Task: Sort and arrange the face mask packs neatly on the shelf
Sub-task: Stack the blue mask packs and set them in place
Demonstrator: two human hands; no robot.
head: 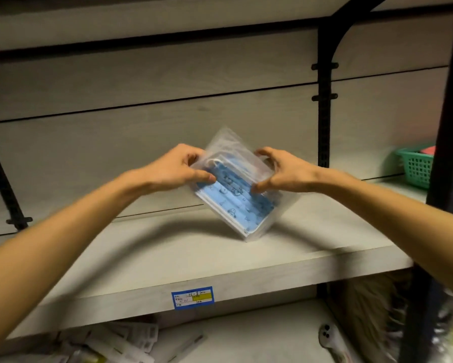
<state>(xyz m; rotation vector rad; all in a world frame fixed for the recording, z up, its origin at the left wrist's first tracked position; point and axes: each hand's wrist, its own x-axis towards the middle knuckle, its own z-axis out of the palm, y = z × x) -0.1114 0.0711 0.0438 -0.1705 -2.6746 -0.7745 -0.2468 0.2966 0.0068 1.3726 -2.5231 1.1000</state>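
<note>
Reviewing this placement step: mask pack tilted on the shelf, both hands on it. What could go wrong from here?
1. The mask pack stands tilted on one corner; if the left hand and right hand let go, it may topple.
2. The clear bag looks slick, so the pinch could slip.
3. It sits fairly near the shelf front edge and might slide off.

Bare shelf (167, 258) left of pack (235, 195); black post (450, 127) crowds right.

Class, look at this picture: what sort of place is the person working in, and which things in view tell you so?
Probably a shop or stockroom. A blue price label sits on the front edge of the shelf, black slotted uprights carry the boards, and both hands hold a sealed face mask pack.
</note>
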